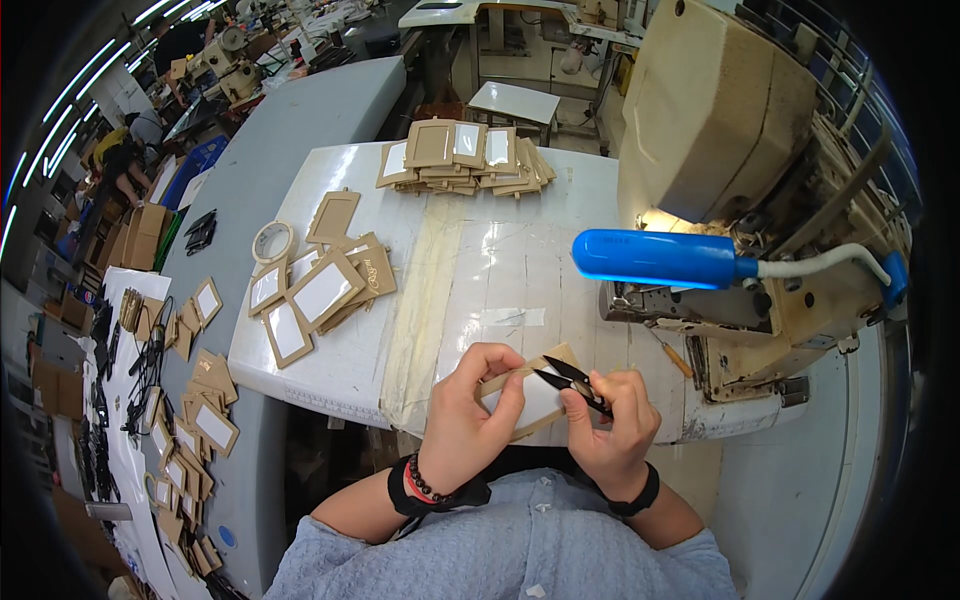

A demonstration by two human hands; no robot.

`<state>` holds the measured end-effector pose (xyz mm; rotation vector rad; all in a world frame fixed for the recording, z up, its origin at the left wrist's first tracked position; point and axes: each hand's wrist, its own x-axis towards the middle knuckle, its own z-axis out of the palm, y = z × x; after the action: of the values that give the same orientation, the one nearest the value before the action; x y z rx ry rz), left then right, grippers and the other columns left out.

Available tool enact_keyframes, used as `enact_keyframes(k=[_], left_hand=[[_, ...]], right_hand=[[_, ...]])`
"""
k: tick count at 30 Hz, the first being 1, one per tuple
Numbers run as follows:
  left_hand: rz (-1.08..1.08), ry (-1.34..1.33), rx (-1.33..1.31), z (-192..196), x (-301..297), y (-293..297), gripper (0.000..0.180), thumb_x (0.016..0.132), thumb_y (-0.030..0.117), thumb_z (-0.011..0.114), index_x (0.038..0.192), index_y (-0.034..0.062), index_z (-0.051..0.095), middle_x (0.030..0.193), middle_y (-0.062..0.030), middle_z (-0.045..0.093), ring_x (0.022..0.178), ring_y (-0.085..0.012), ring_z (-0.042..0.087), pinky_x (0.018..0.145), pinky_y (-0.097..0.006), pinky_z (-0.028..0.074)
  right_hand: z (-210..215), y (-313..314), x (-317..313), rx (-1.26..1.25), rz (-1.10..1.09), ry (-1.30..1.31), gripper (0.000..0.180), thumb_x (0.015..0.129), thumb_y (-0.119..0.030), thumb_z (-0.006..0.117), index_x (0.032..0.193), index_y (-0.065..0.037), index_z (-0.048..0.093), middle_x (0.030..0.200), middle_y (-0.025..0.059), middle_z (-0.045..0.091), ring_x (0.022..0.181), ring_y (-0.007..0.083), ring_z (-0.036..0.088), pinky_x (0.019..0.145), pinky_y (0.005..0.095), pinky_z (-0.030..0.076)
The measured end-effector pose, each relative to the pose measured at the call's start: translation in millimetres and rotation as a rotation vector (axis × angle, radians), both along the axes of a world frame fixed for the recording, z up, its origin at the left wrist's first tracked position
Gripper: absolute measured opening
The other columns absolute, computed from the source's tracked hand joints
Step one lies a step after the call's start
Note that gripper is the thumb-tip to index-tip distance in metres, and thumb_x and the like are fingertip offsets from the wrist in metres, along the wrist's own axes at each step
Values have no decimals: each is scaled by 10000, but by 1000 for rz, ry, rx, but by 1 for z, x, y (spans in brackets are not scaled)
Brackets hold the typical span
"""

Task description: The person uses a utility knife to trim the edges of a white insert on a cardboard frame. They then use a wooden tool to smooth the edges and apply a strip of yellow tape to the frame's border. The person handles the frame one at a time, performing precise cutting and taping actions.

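My left hand (472,402) grips a tan card holder (538,402) with a white window, close in front of me at the table's front edge. In my right hand (618,425) is a pair of black thread snips (566,374). Its pointed blades are apart and lie over the holder's upper edge, near my left fingertips. Whether a thread sits between the blades is too small to tell. Part of the holder is covered by my fingers.
A sewing machine (715,110) with a blue lamp (650,258) stands at the right. Stacked card holders (430,143) lie at the back, more holders (325,290) and a tape roll (272,242) at the left. An awl-like tool (677,360) lies by the machine. Grey side table (300,115) holds further holders.
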<state>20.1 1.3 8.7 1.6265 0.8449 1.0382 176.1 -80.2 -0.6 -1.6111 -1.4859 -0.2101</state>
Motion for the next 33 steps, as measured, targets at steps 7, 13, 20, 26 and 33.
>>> enact_keyframes(k=[7,13,20,26,33], left_hand=[[17,84,48,1,-1,-2,97,914,106,643,970,30,623,838,-76,675,665,-153,617,593,-270,467],[-41,147,1,4,-3,-3,121,947,102,623,970,-11,587,866,-55,636,816,-109,576,741,-248,471],[-56,147,42,3,-5,-1,110,949,95,609,958,-9,575,838,-61,617,789,-113,564,712,-252,465],[-59,142,88,3,-5,0,97,941,82,608,958,-6,572,842,-91,616,766,-168,584,683,-279,467],[-44,143,127,1,-5,-1,78,926,69,615,963,11,578,841,-104,611,646,-208,570,532,-289,423]], right_hand=[[1,0,-1,6,-21,-12,274,774,-160,803,903,-30,600,760,99,611,573,248,613,468,324,454],[0,1,-1,12,-26,-17,269,777,-164,801,899,-29,601,759,101,612,574,251,613,474,326,459],[-1,1,-1,20,-10,-18,269,780,-171,800,888,-25,602,750,101,607,566,249,608,466,322,451],[-4,1,0,41,-4,-40,276,768,-167,810,893,-22,611,743,95,600,561,238,602,463,315,449],[-5,3,2,117,17,-129,277,750,-150,819,899,-13,630,749,82,601,572,221,606,473,298,461]])
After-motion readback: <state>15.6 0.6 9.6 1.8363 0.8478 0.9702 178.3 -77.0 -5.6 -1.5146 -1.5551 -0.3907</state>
